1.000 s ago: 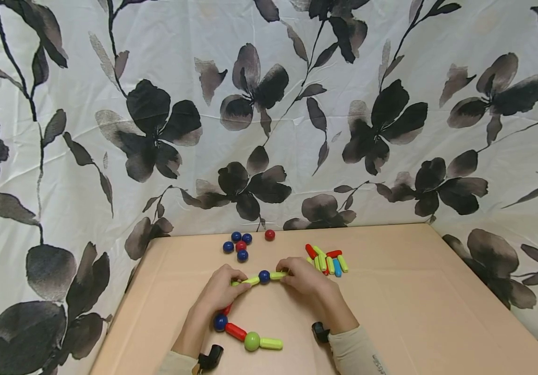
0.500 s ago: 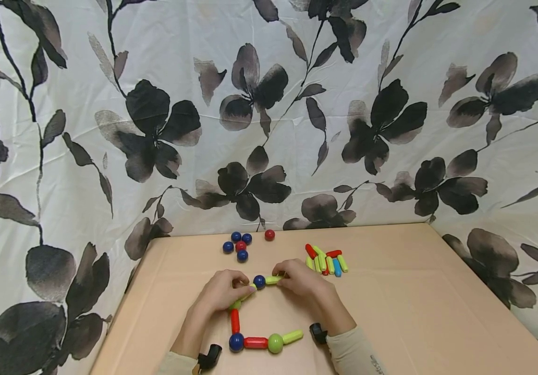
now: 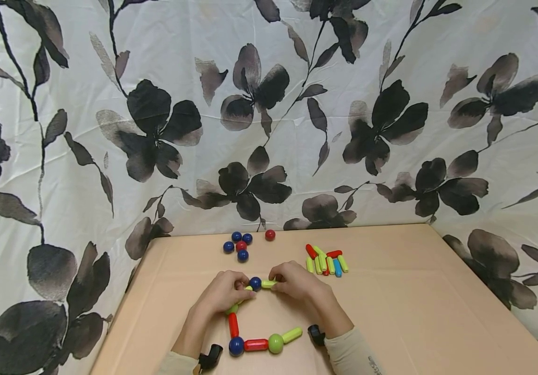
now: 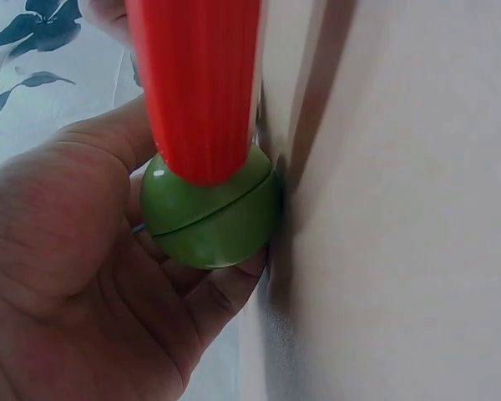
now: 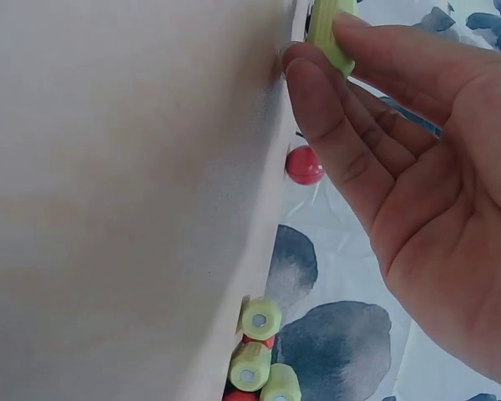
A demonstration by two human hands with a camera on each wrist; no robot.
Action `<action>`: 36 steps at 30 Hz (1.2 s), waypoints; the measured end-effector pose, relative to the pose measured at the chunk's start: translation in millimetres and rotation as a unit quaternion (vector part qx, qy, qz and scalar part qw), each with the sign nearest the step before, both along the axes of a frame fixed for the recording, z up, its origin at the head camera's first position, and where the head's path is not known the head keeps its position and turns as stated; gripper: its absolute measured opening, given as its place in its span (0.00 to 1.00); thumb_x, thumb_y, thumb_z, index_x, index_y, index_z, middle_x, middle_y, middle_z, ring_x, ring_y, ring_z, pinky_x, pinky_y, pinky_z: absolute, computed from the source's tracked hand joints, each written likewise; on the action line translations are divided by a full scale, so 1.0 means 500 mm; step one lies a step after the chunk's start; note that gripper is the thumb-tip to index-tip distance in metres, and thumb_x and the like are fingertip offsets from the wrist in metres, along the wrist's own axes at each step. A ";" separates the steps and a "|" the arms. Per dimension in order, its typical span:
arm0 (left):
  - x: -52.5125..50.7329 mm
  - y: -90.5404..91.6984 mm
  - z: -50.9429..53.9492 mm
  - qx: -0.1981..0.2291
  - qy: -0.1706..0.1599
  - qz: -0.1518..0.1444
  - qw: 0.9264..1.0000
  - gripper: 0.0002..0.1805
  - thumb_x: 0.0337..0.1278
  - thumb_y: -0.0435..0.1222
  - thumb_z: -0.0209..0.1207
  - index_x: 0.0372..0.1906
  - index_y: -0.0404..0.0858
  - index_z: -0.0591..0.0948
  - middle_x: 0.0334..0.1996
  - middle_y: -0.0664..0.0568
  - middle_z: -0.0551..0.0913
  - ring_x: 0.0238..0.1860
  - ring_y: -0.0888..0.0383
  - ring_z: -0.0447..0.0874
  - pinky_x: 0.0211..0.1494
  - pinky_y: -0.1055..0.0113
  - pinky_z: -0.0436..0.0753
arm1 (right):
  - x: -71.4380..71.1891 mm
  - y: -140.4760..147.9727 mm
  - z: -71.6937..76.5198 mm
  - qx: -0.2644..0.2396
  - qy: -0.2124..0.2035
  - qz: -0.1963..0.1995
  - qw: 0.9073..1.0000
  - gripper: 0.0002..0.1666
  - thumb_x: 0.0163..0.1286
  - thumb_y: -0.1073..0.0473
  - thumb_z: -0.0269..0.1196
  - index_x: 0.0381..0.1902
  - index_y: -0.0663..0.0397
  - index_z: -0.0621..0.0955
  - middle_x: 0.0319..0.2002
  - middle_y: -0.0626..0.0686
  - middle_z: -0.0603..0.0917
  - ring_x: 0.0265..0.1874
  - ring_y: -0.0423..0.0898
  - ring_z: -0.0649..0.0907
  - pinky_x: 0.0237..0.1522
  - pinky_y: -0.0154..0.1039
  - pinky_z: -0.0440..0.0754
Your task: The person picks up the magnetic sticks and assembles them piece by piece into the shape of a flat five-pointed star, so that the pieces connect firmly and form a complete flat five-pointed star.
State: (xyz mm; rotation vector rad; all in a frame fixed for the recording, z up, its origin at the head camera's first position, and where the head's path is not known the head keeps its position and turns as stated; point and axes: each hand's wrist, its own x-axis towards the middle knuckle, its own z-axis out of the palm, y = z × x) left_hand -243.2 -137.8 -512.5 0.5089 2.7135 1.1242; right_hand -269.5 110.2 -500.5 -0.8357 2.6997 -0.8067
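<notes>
A chain of magnetic rods and balls lies between my hands in the head view. My left hand (image 3: pixel 222 292) pinches a yellow-green rod (image 3: pixel 248 288) beside a blue ball (image 3: pixel 255 283). My right hand (image 3: pixel 294 281) pinches another yellow-green rod (image 5: pixel 324 33) by its free end, on that ball's right side. From the left hand the chain runs down through a green ball (image 4: pixel 213 217), a red rod (image 3: pixel 233 325) and a lower blue ball (image 3: pixel 236 346). It turns right there, along a second red rod (image 3: pixel 256 345), a lime ball (image 3: pixel 276 344) and an end rod (image 3: pixel 292 335). Left fingertips are partly hidden behind the green ball.
Blue balls (image 3: pixel 242 255) cluster round a red ball (image 3: pixel 241 246) at the table's back edge, and a single red ball (image 3: pixel 270 235) sits to their right. Several loose rods (image 3: pixel 330 264) lie behind the right hand. Floral cloth (image 3: pixel 316 130) hangs behind the tan table (image 3: pixel 405 307).
Both hands have drawn the upper blue ball slightly left and toward me. The right hand has come closer to the left. The chain's lower part has swung right, and its red rod stands straighter.
</notes>
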 end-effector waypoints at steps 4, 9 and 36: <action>0.000 -0.003 -0.001 0.001 0.002 0.002 1.000 0.14 0.57 0.47 0.74 0.41 0.42 0.89 0.22 0.58 0.78 0.24 0.61 0.74 0.27 0.70 0.68 | 0.003 -0.003 0.005 -0.006 -0.015 0.004 1.000 0.07 0.69 0.58 0.72 0.44 0.48 0.89 0.32 0.41 0.85 0.30 0.37 0.79 0.37 0.31 0.79; 0.001 -0.006 0.001 0.004 -0.002 0.005 1.000 0.15 0.58 0.47 0.74 0.42 0.41 0.89 0.22 0.57 0.79 0.22 0.61 0.73 0.26 0.70 0.68 | 0.007 -0.007 0.008 -0.034 -0.071 0.010 0.997 0.05 0.68 0.58 0.73 0.41 0.49 0.88 0.27 0.44 0.83 0.23 0.38 0.80 0.29 0.32 0.81; 0.000 -0.002 -0.004 0.010 0.004 0.005 1.000 0.16 0.57 0.47 0.75 0.42 0.40 0.89 0.24 0.58 0.79 0.25 0.62 0.74 0.28 0.70 0.69 | -0.168 -0.062 0.055 0.138 0.163 -0.081 0.974 0.19 0.78 0.61 0.61 0.65 0.48 0.80 0.67 0.56 0.78 0.65 0.59 0.78 0.62 0.59 0.80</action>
